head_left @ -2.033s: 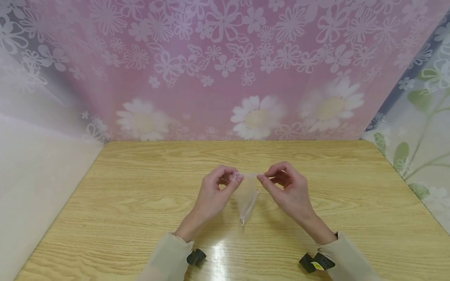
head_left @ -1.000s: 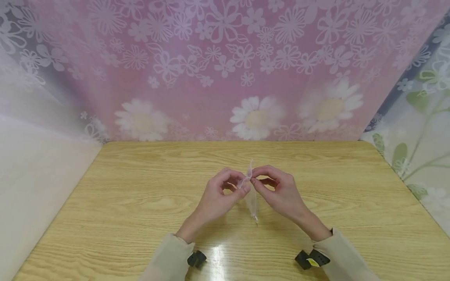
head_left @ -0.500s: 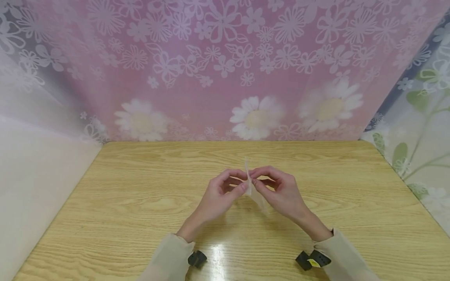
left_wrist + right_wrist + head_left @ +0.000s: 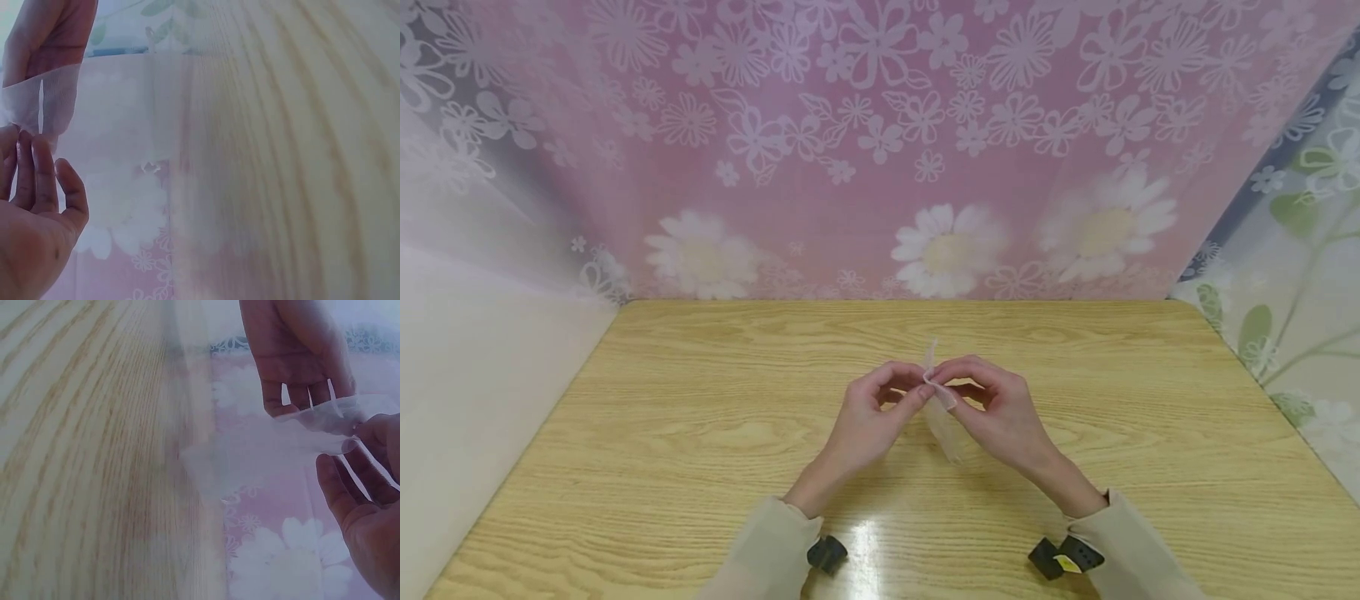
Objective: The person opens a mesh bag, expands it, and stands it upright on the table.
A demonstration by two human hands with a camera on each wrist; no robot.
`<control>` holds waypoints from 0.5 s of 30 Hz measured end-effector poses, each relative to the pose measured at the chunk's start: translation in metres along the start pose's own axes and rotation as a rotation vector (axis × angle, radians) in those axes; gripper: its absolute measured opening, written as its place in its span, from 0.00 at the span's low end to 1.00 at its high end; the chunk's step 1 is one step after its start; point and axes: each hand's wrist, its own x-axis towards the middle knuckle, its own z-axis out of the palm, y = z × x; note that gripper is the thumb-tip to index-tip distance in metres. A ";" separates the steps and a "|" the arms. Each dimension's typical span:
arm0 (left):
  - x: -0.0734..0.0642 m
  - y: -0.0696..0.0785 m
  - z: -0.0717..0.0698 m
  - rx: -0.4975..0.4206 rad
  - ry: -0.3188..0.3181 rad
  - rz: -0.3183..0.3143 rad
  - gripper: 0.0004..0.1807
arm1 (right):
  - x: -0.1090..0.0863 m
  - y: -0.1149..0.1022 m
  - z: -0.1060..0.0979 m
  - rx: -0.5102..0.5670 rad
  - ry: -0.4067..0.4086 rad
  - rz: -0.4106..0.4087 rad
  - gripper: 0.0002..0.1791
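Observation:
A small, sheer white mesh bag [image 4: 942, 429] hangs between both hands just above the table, narrowing downward. My left hand [image 4: 872, 412] pinches its top edge between thumb and fingertips. Close against it, my right hand [image 4: 992, 408] pinches the same gathered edge from the other side. One corner of the edge sticks up behind the fingertips, and a flap folds over my right thumb. In the right wrist view, the mesh bag [image 4: 262, 453] stretches away from the fingers, thin enough to see through. The left wrist view shows the mesh [image 4: 59, 103] spanning across the right palm.
The wood-grain table [image 4: 700, 400] spreads under both hands. A pink floral curtain [image 4: 850, 167] stands along its back edge, with pale fabric [image 4: 490, 375] at the left and leaf-patterned fabric [image 4: 1300, 275] at the right. Black wrist devices [image 4: 827, 554] sit at the cuffs.
My hands have come together from holding the bag's edge stretched apart. The edge is now bunched between the fingertips, and its flap has turned over toward the right thumb.

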 end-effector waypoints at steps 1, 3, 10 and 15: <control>0.000 0.000 0.000 0.005 0.007 0.004 0.09 | 0.000 0.000 0.000 -0.003 0.001 0.002 0.10; 0.000 0.000 0.000 0.014 0.018 0.005 0.08 | 0.000 0.000 0.000 -0.011 0.004 0.009 0.10; 0.000 0.001 -0.004 0.031 0.007 -0.037 0.08 | -0.001 0.001 -0.003 -0.086 0.034 0.020 0.12; 0.000 0.001 -0.009 0.107 -0.015 -0.048 0.10 | -0.001 0.000 -0.007 -0.123 0.069 0.075 0.09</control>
